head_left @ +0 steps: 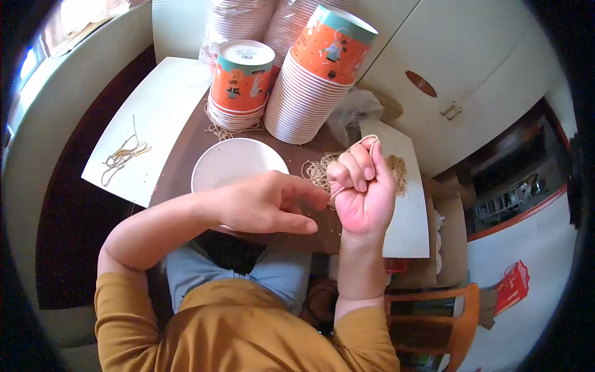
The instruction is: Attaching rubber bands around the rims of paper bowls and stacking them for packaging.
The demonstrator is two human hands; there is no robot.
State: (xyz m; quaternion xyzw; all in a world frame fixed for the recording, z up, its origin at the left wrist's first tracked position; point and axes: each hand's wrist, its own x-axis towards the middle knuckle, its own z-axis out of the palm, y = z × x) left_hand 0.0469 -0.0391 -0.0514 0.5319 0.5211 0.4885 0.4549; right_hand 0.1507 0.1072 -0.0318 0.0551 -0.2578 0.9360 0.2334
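Note:
My right hand (362, 186) is raised palm up over the table's right part, fingers curled. A thin beige cord (370, 137) loops over its index fingertip, and part of the cord runs across the palm. My left hand (269, 201) reaches across in front of a round white tub (207, 170). Its thumb and index finger are apart and point toward the right palm, close to the cord; I see nothing between them. Behind the right hand lies a tangled heap of cord (317, 170), partly hidden by that hand.
A tall leaning stack of paper tubs (310, 93) and a shorter stack (238, 93) stand upside down at the back, orange and teal on top. Loose cords (127, 155) lie on the white board at left, and another bundle (396, 173) at right. A wooden chair (462, 322) stands lower right.

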